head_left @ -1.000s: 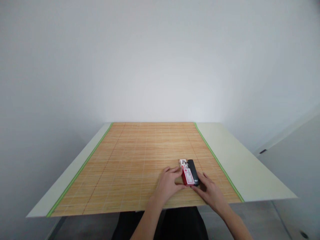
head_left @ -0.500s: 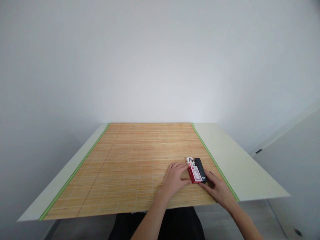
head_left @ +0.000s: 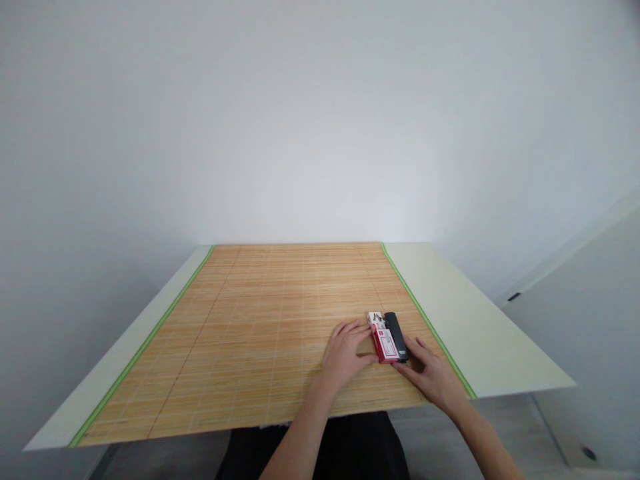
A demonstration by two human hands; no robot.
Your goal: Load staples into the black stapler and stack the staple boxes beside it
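A small red box with a white label lies near the right front of the bamboo mat. Against its right side is a black stapler, lengthwise. Behind the red box sits a small white box with a dark picture on top. My left hand rests at the left of the boxes, fingers apart, its thumb and index tips at the red box's left side. At the right, my right hand has its fingers spread, the thumb by the stapler's near end and a fingertip along its right side.
The bamboo mat with green borders covers most of the white table. A white wall stands behind the table. The table's front edge is just in front of my lap.
The whole view has shifted slightly. Both hands keep nearly the same place around the boxes and stapler; the left thumb and fingers look slightly farther from the red box.
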